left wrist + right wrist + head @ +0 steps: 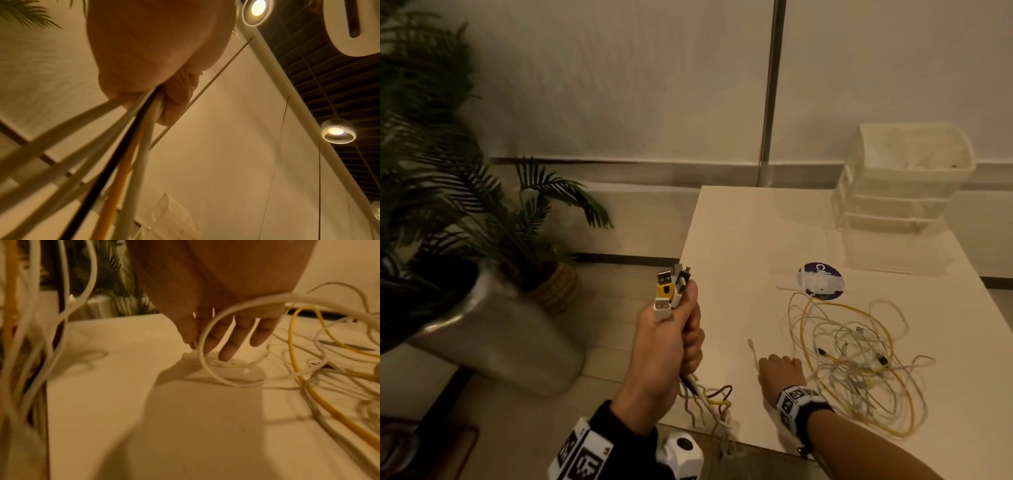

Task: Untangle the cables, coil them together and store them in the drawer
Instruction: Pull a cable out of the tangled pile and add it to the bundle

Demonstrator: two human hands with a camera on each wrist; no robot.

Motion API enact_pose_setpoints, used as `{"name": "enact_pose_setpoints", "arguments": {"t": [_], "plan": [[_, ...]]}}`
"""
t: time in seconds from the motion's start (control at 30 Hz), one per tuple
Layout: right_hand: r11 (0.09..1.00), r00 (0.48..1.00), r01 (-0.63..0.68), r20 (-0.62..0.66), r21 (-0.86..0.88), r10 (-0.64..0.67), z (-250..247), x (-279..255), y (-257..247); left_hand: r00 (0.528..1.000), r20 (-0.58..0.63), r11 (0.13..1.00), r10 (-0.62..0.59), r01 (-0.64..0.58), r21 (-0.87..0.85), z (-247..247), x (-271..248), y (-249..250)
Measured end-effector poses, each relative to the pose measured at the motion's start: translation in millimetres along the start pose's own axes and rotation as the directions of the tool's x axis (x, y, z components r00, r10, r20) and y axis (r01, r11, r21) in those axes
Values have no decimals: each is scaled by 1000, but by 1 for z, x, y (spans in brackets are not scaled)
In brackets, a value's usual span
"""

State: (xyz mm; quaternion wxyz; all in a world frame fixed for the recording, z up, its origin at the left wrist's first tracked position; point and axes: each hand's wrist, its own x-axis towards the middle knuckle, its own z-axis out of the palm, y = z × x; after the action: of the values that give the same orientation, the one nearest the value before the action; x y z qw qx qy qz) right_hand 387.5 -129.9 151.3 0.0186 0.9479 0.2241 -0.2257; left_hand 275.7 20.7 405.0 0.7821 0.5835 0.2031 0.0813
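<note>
My left hand (671,342) is raised just left of the table's edge and grips a bundle of cable ends. Their plugs (669,291), yellow, white and black, stick up above the fist. The cords (131,146) hang below it and trail over the table's near edge. A loose tangle of white and yellow cables (859,363) lies on the white table (739,240). My right hand (782,370) is down on the table at the tangle's left side. Its thumb and forefinger pinch a thin white cable (202,353), whose free end (751,342) lies to the left of the hand.
A stack of clear plastic drawers (904,181) stands at the table's far right corner. A round purple sticker (822,281) is on the tabletop behind the tangle. Left of the table stand a metal planter (493,329), a wicker pot (558,287) and palm fronds (448,171).
</note>
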Motion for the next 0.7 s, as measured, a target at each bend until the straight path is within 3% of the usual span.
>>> {"name": "enact_pose_setpoints", "arguments": {"t": [0.07, 0.1, 0.17, 0.23, 0.27, 0.3, 0.37, 0.47, 0.53, 0.63, 0.7], "plan": [[966, 996, 38, -83, 256, -17, -17, -2, 5, 999, -32, 1000, -16, 16, -14, -3, 5, -2], [880, 990, 50, -138, 473, 17, -31, -5, 9, 999, -46, 1000, -22, 21, -21, -3, 8, -3], [505, 969, 93, -195, 858, 154, -71, -19, 19, 998, -47, 999, -45, 44, -26, 4, 14, -2], [106, 941, 198, -219, 975, 259, -116, -40, 30, 998, -9, 997, -64, 64, -30, 19, 21, -1], [-18, 928, 260, -245, 965, 281, -138, -53, 34, 998, 19, 997, -67, 67, -32, 28, 26, 0], [-66, 913, 325, -295, 943, 283, -157, -67, 38, 996, 50, 997, -67, 69, -35, 39, 30, 1], [-17, 863, 464, -448, 885, 235, -187, -98, 41, 989, 134, 997, -58, 65, -47, 64, 36, 4], [280, 755, 602, -647, 747, 102, -208, -138, 36, 971, 236, 997, -27, 43, -65, 101, 39, 10], [444, 679, 635, -730, 633, 69, -214, -152, 34, 958, 288, 998, 12, 5, -60, 121, 37, 14], [586, 543, 635, -831, 503, 124, -215, -162, 38, 943, 326, 997, 72, -61, -41, 138, 32, 17], [708, 475, 598, -878, 376, 66, -212, -166, 45, 945, 315, 996, 92, -85, -35, 146, 32, 16]]}}
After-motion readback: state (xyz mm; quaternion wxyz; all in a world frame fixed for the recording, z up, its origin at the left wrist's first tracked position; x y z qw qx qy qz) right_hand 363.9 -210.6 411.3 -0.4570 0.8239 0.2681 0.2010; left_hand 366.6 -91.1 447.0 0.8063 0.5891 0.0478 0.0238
